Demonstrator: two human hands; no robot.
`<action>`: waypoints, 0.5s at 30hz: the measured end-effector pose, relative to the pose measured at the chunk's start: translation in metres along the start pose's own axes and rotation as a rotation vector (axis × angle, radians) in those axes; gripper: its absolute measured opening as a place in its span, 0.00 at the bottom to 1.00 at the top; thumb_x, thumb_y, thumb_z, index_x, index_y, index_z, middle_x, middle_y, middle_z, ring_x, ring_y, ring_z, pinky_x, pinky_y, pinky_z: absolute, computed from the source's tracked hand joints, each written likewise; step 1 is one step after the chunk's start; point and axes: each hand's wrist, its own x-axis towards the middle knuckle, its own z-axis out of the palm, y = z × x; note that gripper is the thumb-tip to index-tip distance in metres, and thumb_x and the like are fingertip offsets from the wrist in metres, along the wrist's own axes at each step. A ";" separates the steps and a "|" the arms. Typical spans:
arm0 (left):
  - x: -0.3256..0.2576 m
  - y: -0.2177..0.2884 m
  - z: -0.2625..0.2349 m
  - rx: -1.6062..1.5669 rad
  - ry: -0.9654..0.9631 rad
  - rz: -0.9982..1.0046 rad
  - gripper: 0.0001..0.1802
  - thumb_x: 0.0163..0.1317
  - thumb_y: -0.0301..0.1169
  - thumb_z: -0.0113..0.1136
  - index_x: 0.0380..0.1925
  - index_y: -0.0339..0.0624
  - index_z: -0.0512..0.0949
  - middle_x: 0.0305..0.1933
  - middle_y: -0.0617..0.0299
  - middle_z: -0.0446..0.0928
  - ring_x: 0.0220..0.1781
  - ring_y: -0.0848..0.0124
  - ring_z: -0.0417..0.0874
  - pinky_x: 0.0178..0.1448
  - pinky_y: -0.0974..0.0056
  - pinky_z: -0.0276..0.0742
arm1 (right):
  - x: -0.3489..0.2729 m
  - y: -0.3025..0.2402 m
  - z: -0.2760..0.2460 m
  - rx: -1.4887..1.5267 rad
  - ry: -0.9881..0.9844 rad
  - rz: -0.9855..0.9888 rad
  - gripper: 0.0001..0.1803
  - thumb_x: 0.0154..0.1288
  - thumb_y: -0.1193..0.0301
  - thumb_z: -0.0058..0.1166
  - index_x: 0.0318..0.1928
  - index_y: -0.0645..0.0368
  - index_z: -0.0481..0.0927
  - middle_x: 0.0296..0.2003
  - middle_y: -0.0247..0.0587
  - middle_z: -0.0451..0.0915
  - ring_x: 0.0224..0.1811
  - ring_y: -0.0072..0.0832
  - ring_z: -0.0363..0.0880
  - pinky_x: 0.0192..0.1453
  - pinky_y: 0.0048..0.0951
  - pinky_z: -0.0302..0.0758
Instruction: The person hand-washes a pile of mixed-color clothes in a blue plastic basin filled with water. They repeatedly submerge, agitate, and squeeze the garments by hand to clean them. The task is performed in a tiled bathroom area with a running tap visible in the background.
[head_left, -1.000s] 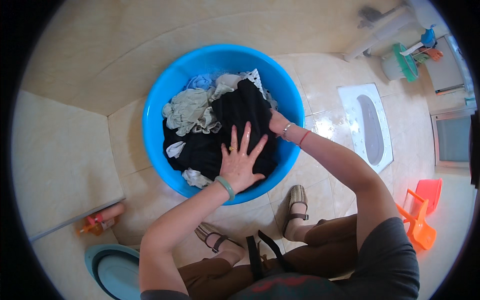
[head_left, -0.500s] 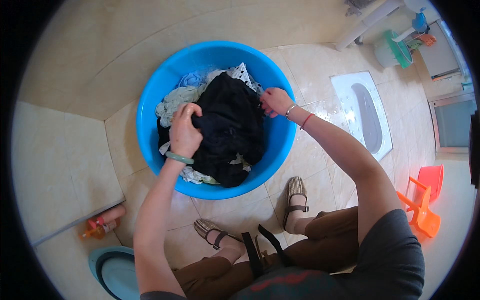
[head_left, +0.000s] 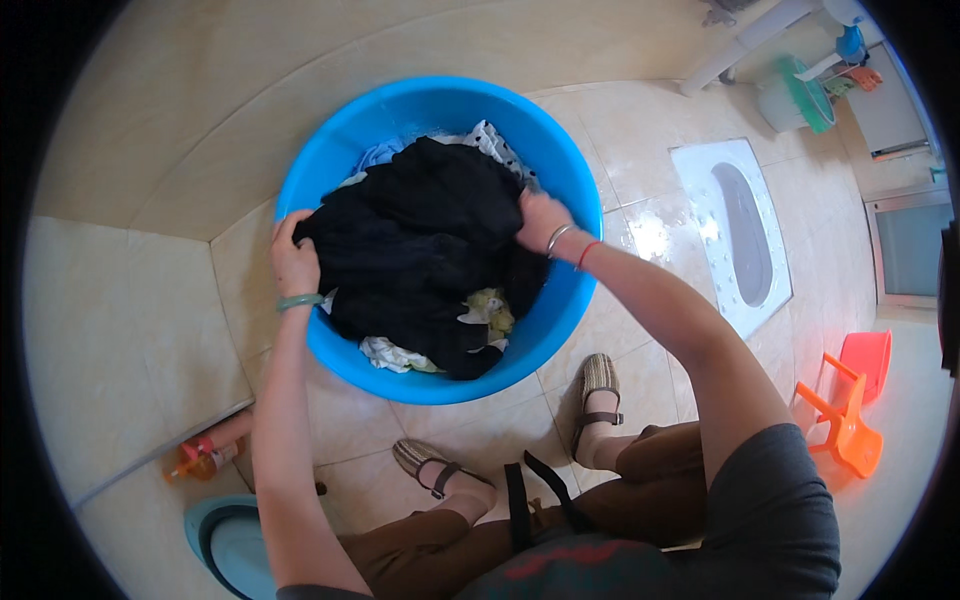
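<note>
A black garment (head_left: 420, 240) lies spread over the other laundry in a large round blue tub (head_left: 350, 120). My left hand (head_left: 296, 258) grips its left edge close to the tub's rim. On the right side my right hand (head_left: 541, 220) is closed on the same garment, just inside the tub wall. Around the black cloth show a white dotted cloth (head_left: 492, 143), a light blue cloth (head_left: 380, 153), a white cloth (head_left: 398, 356) and a yellowish patch of cloth (head_left: 490, 310). Most of what lies beneath is hidden.
A white squat toilet (head_left: 742, 235) is set in the tiled floor at right. An orange stool (head_left: 852, 440) and a red basin (head_left: 868, 362) stand beyond it. A green-rimmed bucket (head_left: 795, 100) is at far right; a grey-blue basin (head_left: 235, 550) and bottles (head_left: 210, 455) are at near left.
My left hand has moved left toward the rim, stretching the black garment wider over the pale clothes. My right hand, earlier at the tub's right edge, now grips the garment.
</note>
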 end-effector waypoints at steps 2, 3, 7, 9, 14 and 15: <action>-0.017 -0.022 -0.006 -0.008 -0.045 -0.103 0.25 0.52 0.11 0.49 0.48 0.45 0.79 0.51 0.47 0.79 0.54 0.52 0.80 0.60 0.57 0.73 | 0.009 0.010 -0.013 -0.051 0.060 0.010 0.28 0.57 0.74 0.55 0.59 0.65 0.70 0.41 0.55 0.84 0.44 0.48 0.85 0.47 0.45 0.83; -0.024 -0.030 -0.012 -0.007 -0.064 -0.155 0.25 0.53 0.12 0.48 0.48 0.45 0.79 0.51 0.47 0.79 0.54 0.53 0.80 0.59 0.57 0.74 | 0.009 0.003 -0.023 -0.150 0.026 -0.027 0.24 0.59 0.73 0.55 0.57 0.65 0.73 0.42 0.53 0.85 0.44 0.45 0.86 0.44 0.41 0.83; -0.024 0.007 -0.011 -0.048 -0.087 -0.261 0.25 0.54 0.14 0.50 0.51 0.47 0.78 0.50 0.46 0.81 0.50 0.52 0.82 0.55 0.57 0.75 | -0.022 -0.026 -0.068 -0.557 -0.331 -0.175 0.18 0.66 0.63 0.54 0.53 0.56 0.81 0.43 0.44 0.86 0.44 0.38 0.87 0.41 0.38 0.82; -0.015 0.025 -0.014 -0.056 -0.104 -0.240 0.26 0.54 0.15 0.51 0.52 0.47 0.78 0.51 0.47 0.81 0.51 0.52 0.81 0.56 0.57 0.75 | -0.056 -0.050 -0.076 -0.565 -0.478 -0.329 0.20 0.71 0.51 0.47 0.47 0.48 0.86 0.44 0.40 0.86 0.49 0.37 0.85 0.45 0.42 0.81; -0.010 0.025 -0.017 -0.136 -0.091 -0.101 0.25 0.55 0.17 0.53 0.53 0.48 0.78 0.54 0.49 0.79 0.56 0.52 0.78 0.62 0.58 0.72 | -0.074 -0.069 0.010 -0.292 -0.670 -0.395 0.23 0.65 0.57 0.54 0.53 0.59 0.83 0.59 0.57 0.76 0.61 0.45 0.77 0.63 0.42 0.74; -0.013 0.033 -0.018 -0.117 -0.092 -0.075 0.24 0.56 0.19 0.54 0.54 0.49 0.78 0.56 0.49 0.78 0.58 0.52 0.77 0.64 0.57 0.71 | -0.072 -0.073 0.022 -0.280 -0.643 -0.419 0.24 0.65 0.57 0.53 0.54 0.58 0.83 0.61 0.59 0.74 0.63 0.45 0.76 0.65 0.41 0.73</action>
